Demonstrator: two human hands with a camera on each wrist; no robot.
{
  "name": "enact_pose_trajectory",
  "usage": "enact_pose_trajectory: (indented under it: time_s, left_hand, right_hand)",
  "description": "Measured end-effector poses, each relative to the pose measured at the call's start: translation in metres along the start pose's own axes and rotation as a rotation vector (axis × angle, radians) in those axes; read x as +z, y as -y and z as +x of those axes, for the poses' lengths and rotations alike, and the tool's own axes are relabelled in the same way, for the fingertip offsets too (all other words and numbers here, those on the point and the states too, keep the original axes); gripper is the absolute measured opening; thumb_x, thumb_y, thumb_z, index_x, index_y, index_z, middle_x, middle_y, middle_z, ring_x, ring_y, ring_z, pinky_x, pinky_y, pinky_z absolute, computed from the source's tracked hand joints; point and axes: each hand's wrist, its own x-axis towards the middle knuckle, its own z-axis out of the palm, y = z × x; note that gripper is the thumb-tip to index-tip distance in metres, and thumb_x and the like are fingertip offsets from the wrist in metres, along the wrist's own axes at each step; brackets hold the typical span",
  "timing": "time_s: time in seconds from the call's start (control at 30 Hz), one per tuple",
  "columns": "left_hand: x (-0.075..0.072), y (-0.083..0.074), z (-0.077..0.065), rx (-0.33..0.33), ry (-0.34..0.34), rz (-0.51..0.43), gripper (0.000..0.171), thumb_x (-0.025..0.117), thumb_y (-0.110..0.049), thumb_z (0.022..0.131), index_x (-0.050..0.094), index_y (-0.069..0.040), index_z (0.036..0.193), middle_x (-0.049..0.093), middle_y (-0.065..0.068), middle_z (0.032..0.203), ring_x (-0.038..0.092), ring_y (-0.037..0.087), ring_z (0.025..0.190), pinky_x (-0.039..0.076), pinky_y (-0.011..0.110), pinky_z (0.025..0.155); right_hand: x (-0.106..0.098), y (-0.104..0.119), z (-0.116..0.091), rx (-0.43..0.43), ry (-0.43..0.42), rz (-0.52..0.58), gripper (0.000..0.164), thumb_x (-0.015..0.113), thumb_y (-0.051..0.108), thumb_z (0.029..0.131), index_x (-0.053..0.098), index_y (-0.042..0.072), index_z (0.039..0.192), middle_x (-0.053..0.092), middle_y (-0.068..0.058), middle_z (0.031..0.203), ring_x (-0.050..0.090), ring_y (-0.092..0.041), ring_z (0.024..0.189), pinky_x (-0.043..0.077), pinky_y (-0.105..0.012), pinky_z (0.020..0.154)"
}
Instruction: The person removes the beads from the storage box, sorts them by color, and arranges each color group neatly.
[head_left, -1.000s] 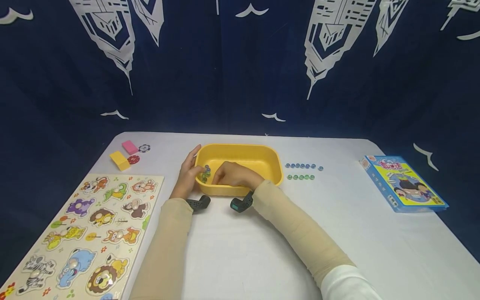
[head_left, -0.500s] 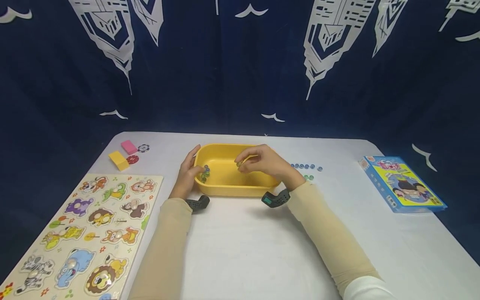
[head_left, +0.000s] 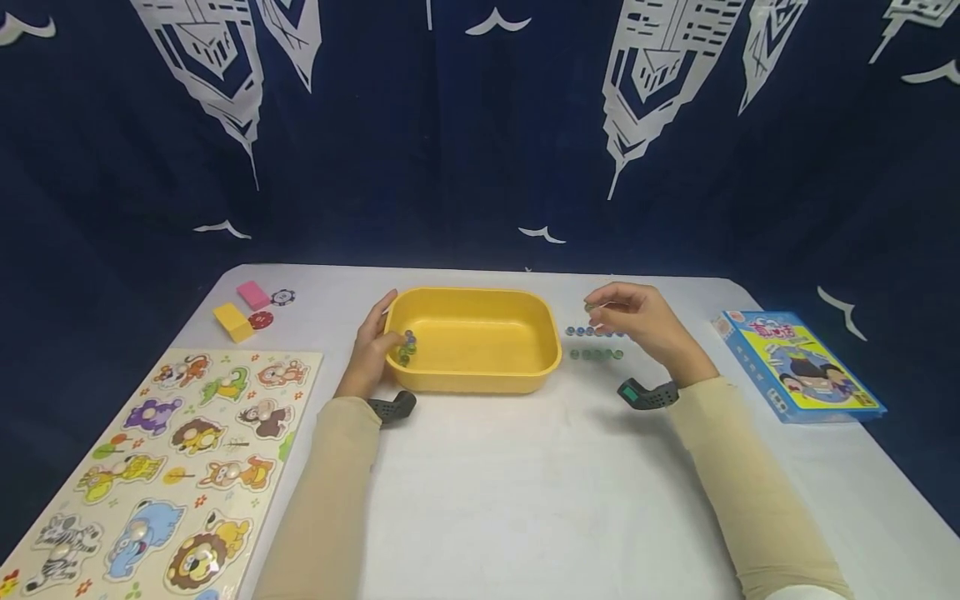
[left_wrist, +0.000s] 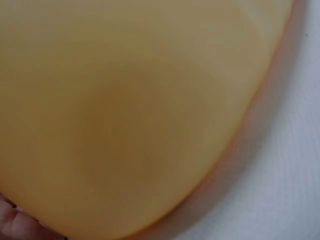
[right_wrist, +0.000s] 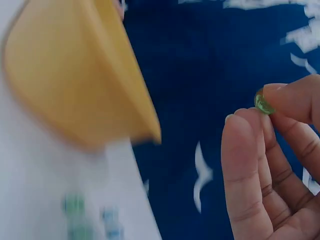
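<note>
My left hand [head_left: 366, 352] grips the left end of the yellow plastic tub [head_left: 472, 382], thumb over the rim and fingers along the outside. Several blue and green glass marbles [head_left: 406, 354] lie inside the tub by that thumb. To the tub's right, my right hand [head_left: 643, 323] pinches one green marble [right_wrist: 262, 102] between thumb and fingertips, above the table. Below it are a row of blue marbles [head_left: 581, 332], partly covered by the hand, and a row of green marbles [head_left: 596, 355] nearer me. The left wrist view is mostly filled by the tub's blurred wall.
An animal puzzle board [head_left: 183, 467] lies at the left. Behind it are a yellow block [head_left: 234, 322], a pink block [head_left: 253, 295], a red chip [head_left: 261, 320] and a black-and-white chip [head_left: 282, 297]. A blue game box [head_left: 802, 367] rests at the right.
My right hand has lifted out of the tub with a green marble and moved right, over the marble rows. The left hand has stayed on the tub.
</note>
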Motion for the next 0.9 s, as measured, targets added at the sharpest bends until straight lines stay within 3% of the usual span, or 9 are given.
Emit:
enact_pose_trajectory:
  time_s: [0.17,0.33,0.4,0.53,0.67,0.77,0.9]
  left_hand:
    - [-0.001,0.001,0.000,-0.004,0.006,-0.006,0.081,0.048,-0.005,0.082,0.027,-0.023,0.159,0.044,0.010,0.153,0.045,0.028,0.138,0.034,0.043,0.115]
    - [0.000,0.000,0.000,-0.010,0.007,-0.008,0.081,0.048,-0.004,0.083,0.027,-0.022,0.159,0.044,0.011,0.153,0.045,0.028,0.137,0.034,0.043,0.115]
    - [0.000,-0.004,-0.002,-0.018,0.008,-0.004,0.081,0.048,-0.004,0.082,0.026,-0.022,0.159,0.043,0.011,0.154,0.044,0.029,0.138,0.032,0.044,0.116]
    - [0.003,-0.020,-0.011,-0.037,0.013,0.001,0.082,0.048,-0.002,0.082,0.026,-0.017,0.159,0.041,0.014,0.155,0.041,0.031,0.141,0.029,0.045,0.117]
    - [0.004,-0.033,-0.018,-0.042,0.021,0.008,0.081,0.047,0.000,0.082,0.025,-0.014,0.159,0.039,0.017,0.155,0.039,0.033,0.141,0.030,0.045,0.117]
    - [0.004,-0.032,-0.018,-0.040,0.020,0.004,0.081,0.047,0.000,0.082,0.025,-0.015,0.159,0.040,0.017,0.155,0.040,0.034,0.141,0.031,0.045,0.116]
    - [0.003,-0.019,-0.010,-0.050,0.008,-0.005,0.082,0.048,-0.002,0.082,0.026,-0.020,0.159,0.042,0.012,0.154,0.042,0.029,0.140,0.033,0.044,0.116]
  right_hand:
    - [-0.028,-0.024,-0.017,0.073,-0.042,-0.071,0.027,0.067,0.009,0.093,0.063,-0.007,0.115,0.071,0.003,0.100,0.068,-0.012,0.087,0.059,-0.027,0.074]
    - [-0.047,-0.049,-0.029,0.202,-0.029,-0.139,0.038,0.069,0.020,0.094,0.062,-0.007,0.120,0.070,-0.008,0.110,0.068,-0.015,0.090,0.059,-0.029,0.076]
    - [-0.052,-0.059,-0.032,0.252,-0.025,-0.167,0.039,0.069,0.023,0.094,0.063,-0.005,0.120,0.069,-0.008,0.104,0.067,-0.016,0.084,0.058,-0.028,0.074]
    - [-0.056,-0.074,-0.037,0.320,-0.016,-0.215,0.037,0.069,0.022,0.093,0.064,-0.003,0.120,0.065,0.000,0.084,0.059,-0.014,0.067,0.052,-0.025,0.066]
    - [-0.055,-0.081,-0.040,0.335,-0.008,-0.236,0.036,0.069,0.019,0.092,0.065,-0.004,0.120,0.064,-0.001,0.092,0.054,-0.012,0.060,0.048,-0.024,0.059]
    - [-0.054,-0.083,-0.041,0.338,-0.008,-0.249,0.037,0.069,0.018,0.092,0.066,-0.005,0.121,0.063,-0.006,0.106,0.054,-0.011,0.060,0.048,-0.023,0.057]
    - [-0.053,-0.084,-0.040,0.365,-0.006,-0.286,0.038,0.070,0.019,0.091,0.067,-0.004,0.121,0.063,-0.010,0.102,0.054,-0.011,0.062,0.047,-0.023,0.059]
